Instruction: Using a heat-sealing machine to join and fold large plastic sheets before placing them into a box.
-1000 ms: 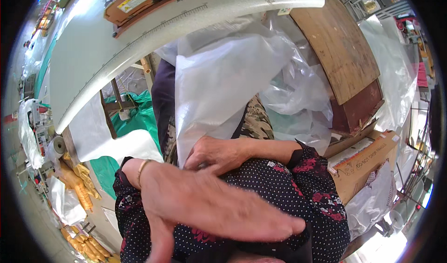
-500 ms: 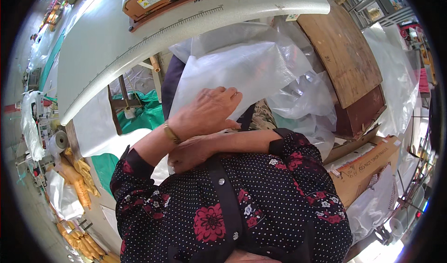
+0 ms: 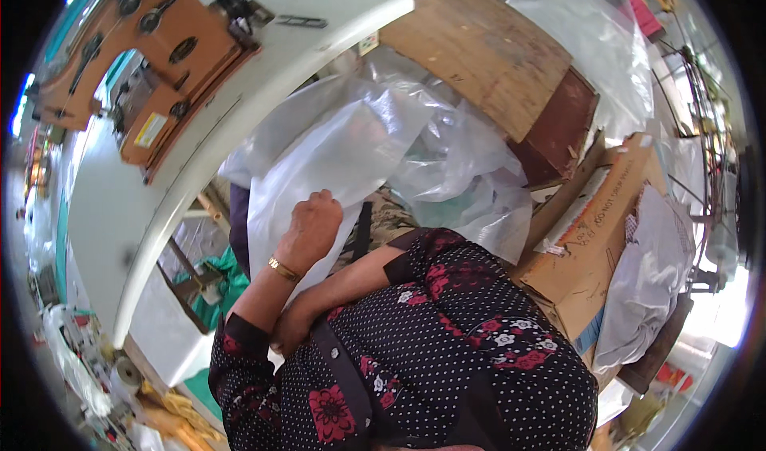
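Observation:
A clear, milky plastic sheet (image 3: 319, 152) is draped over my lap and up to the table edge. My left hand (image 3: 313, 229), with a gold-coloured band at the wrist, lies at the near edge of this sheet. Its fingers are curled closed, and the edge seems pinched in them. Across my body, my right arm passes under the left one. My right hand (image 3: 292, 326) hangs low beside the left forearm, with its fingers bent down and mostly hidden. More crumpled clear plastic (image 3: 463, 160) lies to the right of the sheet.
An orange-brown sewing machine (image 3: 171, 56) stands on the white table (image 3: 263, 92), with dark thread snips (image 3: 302, 21) beside it. To the right are a wooden board (image 3: 487, 48) on a dark red box (image 3: 558, 132), and an open cardboard box (image 3: 598, 251) with grey cloth (image 3: 650, 275).
The view has swung right, bringing the whole sewing machine into sight. My left hand's fingers have curled in more. The right arm still crosses under the left.

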### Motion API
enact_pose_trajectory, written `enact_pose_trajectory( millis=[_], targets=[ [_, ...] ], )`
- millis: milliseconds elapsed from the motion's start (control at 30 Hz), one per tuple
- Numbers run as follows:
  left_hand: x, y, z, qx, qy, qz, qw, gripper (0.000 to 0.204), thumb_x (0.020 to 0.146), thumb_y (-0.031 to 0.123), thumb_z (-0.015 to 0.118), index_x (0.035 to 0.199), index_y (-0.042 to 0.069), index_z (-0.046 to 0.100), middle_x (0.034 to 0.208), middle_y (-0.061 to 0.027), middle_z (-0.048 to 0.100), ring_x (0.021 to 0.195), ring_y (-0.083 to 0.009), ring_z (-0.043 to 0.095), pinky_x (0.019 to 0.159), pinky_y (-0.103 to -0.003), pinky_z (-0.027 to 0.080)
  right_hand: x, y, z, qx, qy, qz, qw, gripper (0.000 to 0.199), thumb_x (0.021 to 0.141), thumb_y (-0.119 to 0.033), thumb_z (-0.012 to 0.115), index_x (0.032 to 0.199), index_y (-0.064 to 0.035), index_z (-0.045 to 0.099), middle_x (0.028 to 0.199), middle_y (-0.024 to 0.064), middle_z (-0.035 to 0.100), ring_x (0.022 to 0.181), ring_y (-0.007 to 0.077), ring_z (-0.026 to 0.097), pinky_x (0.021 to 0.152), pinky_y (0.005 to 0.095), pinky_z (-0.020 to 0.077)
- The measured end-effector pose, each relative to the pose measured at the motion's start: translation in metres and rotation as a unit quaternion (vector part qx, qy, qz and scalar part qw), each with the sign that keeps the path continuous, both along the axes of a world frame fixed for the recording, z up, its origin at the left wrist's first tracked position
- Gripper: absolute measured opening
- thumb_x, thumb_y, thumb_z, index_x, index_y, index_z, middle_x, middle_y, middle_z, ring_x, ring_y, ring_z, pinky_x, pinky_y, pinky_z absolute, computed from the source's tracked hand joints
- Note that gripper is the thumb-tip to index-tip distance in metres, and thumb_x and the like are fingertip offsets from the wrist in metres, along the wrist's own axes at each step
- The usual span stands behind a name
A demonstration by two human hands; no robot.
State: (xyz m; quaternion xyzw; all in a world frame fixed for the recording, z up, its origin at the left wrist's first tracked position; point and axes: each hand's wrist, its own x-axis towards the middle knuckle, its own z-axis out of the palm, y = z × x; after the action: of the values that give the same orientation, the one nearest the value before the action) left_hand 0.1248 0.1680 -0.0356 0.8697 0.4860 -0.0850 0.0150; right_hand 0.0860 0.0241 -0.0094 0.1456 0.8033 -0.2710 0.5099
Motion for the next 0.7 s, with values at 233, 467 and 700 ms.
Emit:
enact_pose_trajectory(
  millis=[233,467,700],
  targets=[
    [-0.035,0.027,0.011,0.017,-0.084,0.082,0.993,0.01,0.076,0.011,0.06,0.069,0.006,0.064,0.074,-0.0146,0.059,0.075,-0.0322,0.062,0.065,-0.042,0.049,0.051,0.075,-0.042,-0.329,0.539,0.06,0.773,0.03,0.084,-0.026,0.059,0.085,0.0028,0.068,0.078,0.012,0.068,0.074,0.0212,0.063,0.071,0.0364,0.0477],
    [-0.081,0.027,0.022,-0.141,-0.364,0.278,0.878,0.023,0.075,0.016,0.072,0.067,-0.001,0.058,0.056,-0.0087,0.053,0.053,-0.0144,0.05,0.052,-0.033,0.04,0.155,0.151,-0.068,-0.398,0.456,-0.408,0.684,0.035,0.095,-0.03,0.055,0.103,0.0017,0.065,0.099,0.0091,0.066,0.096,0.0159,0.059,0.09,0.0306,0.0455],
    [-0.063,0.009,0.014,-0.223,-0.496,0.293,0.787,0.037,0.076,0.021,0.08,0.06,0.003,0.052,0.057,0.0069,0.044,0.058,-0.0029,0.037,0.049,-0.023,0.031,0.159,0.177,-0.075,-0.218,0.538,-0.632,0.514,0.044,0.093,-0.039,0.059,0.102,0.0035,0.065,0.088,0.0065,0.066,0.081,0.0131,0.058,0.072,0.0295,0.0472]
  ],
)
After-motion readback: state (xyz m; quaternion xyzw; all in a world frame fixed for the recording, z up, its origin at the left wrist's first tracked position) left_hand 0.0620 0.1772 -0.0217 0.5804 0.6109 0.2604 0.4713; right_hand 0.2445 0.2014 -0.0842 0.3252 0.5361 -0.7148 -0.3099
